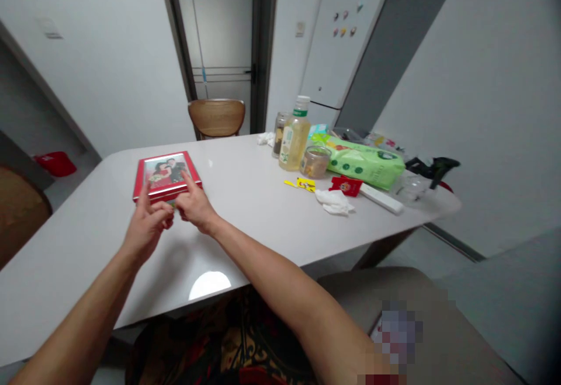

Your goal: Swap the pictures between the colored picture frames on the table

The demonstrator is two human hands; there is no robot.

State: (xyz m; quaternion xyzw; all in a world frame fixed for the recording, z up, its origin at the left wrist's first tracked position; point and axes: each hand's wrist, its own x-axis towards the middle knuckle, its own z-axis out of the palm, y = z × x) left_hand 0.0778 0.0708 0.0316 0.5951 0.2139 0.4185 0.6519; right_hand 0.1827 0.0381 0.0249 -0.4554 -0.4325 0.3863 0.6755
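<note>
A red box (139, 174) with a photo of two people on its top lies at the left of the table. My left hand (149, 224) is in front of the box, index finger stretched up over its front edge and the other fingers curled. Beside it, my right hand (195, 203) also points its index finger over the box, with its remaining fingers folded. Both hands nearly meet, and a small greenish bit shows between them, too small to name. Whether the index fingertips touch the box, I cannot tell.
Right on the white table (245, 198) stand a drink bottle (294, 139), a glass jar (315, 162) and a green wipes pack (363, 160). Near them lie a red packet (346, 186), a crumpled tissue (335, 203) and a white bar (381, 199). A wooden chair (217, 116) stands behind.
</note>
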